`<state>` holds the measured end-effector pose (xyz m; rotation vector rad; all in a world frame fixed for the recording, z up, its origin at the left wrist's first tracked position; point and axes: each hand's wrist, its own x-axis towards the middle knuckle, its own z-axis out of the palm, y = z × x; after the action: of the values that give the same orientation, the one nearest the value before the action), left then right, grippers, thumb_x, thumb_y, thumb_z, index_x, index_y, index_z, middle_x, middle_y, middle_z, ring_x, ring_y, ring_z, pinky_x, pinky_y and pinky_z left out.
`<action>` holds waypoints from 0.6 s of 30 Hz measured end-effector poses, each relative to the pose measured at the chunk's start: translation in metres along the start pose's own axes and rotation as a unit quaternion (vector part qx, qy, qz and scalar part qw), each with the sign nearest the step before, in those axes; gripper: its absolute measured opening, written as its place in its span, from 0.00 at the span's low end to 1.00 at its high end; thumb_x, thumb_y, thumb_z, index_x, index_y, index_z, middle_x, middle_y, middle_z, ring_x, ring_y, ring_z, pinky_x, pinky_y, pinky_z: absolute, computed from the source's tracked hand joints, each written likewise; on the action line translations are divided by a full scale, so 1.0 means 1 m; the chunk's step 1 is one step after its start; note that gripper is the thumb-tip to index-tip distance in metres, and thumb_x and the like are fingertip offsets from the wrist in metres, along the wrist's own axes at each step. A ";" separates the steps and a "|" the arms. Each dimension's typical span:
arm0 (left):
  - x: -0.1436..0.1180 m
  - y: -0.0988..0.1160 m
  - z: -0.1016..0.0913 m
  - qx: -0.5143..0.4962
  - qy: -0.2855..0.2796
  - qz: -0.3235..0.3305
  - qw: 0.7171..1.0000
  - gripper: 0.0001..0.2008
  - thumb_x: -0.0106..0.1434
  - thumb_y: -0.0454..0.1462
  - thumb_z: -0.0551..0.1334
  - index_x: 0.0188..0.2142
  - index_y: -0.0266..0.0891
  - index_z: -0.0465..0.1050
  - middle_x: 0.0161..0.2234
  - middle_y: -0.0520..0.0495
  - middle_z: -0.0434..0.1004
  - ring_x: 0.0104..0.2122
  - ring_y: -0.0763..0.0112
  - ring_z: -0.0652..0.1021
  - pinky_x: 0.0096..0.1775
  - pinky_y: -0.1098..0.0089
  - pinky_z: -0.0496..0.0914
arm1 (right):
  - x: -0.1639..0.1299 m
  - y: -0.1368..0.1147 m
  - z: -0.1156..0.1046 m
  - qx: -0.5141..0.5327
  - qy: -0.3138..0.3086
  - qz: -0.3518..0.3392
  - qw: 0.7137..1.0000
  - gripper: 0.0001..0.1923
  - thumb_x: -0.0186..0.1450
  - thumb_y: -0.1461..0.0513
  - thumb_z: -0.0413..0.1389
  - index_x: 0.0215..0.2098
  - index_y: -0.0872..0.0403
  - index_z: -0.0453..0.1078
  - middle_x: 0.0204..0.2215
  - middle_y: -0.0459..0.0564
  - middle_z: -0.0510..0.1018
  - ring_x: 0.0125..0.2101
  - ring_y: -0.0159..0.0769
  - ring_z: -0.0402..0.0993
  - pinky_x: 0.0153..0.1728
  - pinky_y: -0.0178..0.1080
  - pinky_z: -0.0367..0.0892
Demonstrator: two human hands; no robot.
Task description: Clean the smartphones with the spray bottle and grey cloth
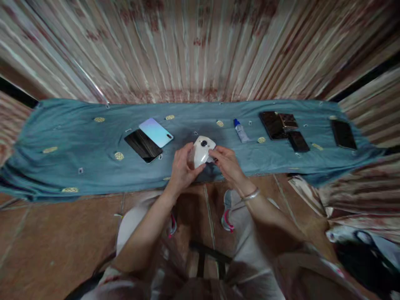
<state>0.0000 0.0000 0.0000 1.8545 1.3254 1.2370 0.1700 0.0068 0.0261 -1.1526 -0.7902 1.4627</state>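
Note:
A white phone with a round black camera on its back is held up over the near middle of the cloth-covered table. My left hand is closed around its left side, with the thumb along the lower edge. At the right edge, my right hand pinches with thumb and fingers. Beneath those fingers shows a pale, see-through bit that I cannot make out. Left of my hands lie a dark-screened phone and a pale blue phone partly overlapping it.
A blue-capped clear bottle lies right of centre on the blue cloth. Farther right are a large dark phone, a brownish shiny device, a small dark phone and another dark phone. A striped curtain hangs behind.

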 end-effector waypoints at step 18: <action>-0.007 0.031 -0.008 -0.561 -0.113 -0.453 0.684 0.33 0.71 0.57 0.48 0.45 0.33 0.81 0.40 0.38 0.86 0.39 0.56 0.84 0.43 0.60 0.76 | 0.009 -0.017 -0.021 0.062 -0.051 0.001 0.997 0.17 0.43 0.55 0.76 0.27 0.52 0.78 0.27 0.43 0.83 0.27 0.30 0.75 0.31 0.33 0.73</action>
<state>0.0052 -0.0185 0.0264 0.3131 0.7631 0.8245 0.1960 0.0169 0.0334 -0.9920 -0.7584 1.5597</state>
